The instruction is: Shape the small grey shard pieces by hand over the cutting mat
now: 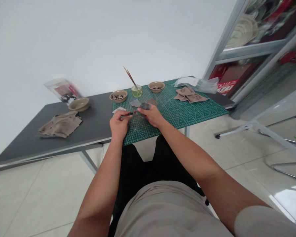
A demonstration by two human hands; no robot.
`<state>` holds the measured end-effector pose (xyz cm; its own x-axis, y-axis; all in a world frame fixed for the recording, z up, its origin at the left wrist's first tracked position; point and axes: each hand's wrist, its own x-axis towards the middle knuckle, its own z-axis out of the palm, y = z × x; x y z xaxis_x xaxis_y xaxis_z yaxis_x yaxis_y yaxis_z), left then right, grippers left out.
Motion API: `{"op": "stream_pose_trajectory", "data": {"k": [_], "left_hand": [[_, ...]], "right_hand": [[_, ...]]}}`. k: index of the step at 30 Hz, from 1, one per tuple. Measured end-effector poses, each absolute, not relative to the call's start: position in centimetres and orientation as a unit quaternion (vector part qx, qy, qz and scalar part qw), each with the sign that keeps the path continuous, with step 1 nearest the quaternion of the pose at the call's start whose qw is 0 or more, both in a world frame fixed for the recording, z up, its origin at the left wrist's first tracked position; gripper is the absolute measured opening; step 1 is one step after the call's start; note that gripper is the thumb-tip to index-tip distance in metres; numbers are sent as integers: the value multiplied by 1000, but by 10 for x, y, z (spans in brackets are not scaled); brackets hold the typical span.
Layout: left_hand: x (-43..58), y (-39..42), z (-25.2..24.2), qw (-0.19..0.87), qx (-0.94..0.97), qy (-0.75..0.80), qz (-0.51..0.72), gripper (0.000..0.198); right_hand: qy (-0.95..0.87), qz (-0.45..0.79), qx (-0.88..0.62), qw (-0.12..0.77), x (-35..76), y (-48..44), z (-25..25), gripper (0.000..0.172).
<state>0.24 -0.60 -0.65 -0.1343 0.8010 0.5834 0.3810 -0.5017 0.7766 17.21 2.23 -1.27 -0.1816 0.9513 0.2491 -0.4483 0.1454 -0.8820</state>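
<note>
My left hand [119,124] pinches a small dark piece [128,114] between thumb and fingers, over the near left part of the green cutting mat [182,115]. Just to its right, my right hand [153,114] is closed on a grey, folded sheet [145,106] that looks like sandpaper. A narrow gap separates the two hands. Behind them, a light grey sheet [135,103] and a brown sheet [152,101] lie flat on the mat. Beside my left hand is a whitish crumpled piece [119,109].
At the back stand a bowl of small dark pieces [118,96], a glass jar [137,91] holding thin sticks, and another bowl [156,87]. Brown cloths [189,94] lie right and left. A third bowl [79,104] and clear container [62,89] stand left; a plastic bag [199,83] lies back right.
</note>
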Motion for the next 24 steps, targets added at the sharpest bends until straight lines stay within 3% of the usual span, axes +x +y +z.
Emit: {"op": "stream_pose_trajectory", "data": {"k": [7, 14, 24], "left_hand": [[3, -1, -13, 240, 606, 436, 620, 23], [4, 0, -14, 264, 614, 416, 617, 31], [6, -1, -12, 361, 589, 394, 607, 25]], "right_hand": [[-481, 532, -341, 608, 170, 27, -16, 27], [-501, 487, -361, 618, 171, 25, -14, 31], [-441, 605, -312, 585, 173, 21, -10, 35]]}}
